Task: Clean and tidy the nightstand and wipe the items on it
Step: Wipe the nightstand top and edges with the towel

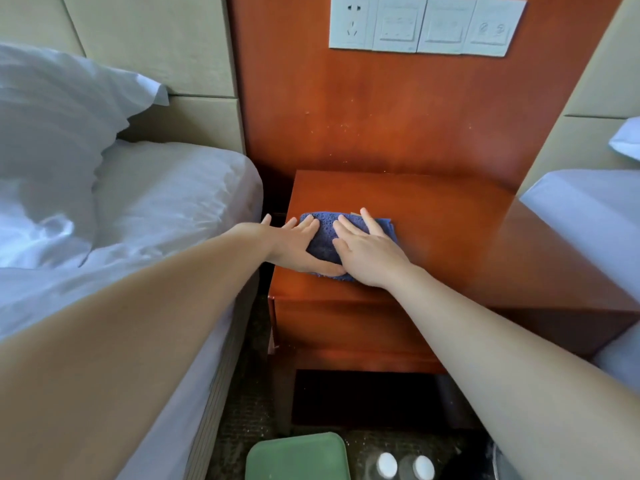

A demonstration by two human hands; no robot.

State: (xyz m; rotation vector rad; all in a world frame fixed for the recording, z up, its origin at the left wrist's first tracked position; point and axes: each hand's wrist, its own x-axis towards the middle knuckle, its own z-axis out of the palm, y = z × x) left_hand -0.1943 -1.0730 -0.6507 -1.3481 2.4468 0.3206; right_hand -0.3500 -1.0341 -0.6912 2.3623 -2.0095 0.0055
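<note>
- A flat green plastic tray (296, 457) and two white-capped bottles (387, 465) are sitting nearest, on the floor.
- The left hand (298, 242) and right hand (367, 252) are lying flat with fingers straight, pressing a folded blue terry cloth (323, 237) onto the front left of the reddish-brown wooden nightstand (433, 220).
- White wall switches (426, 24) are showing behind.

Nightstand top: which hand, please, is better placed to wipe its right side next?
Probably the right hand: flat on the blue cloth, nearer that side; the left hand sits by the left edge.

Nightstand (433, 216) top bare right of cloth (325, 237), beds (156, 202) flanking
</note>
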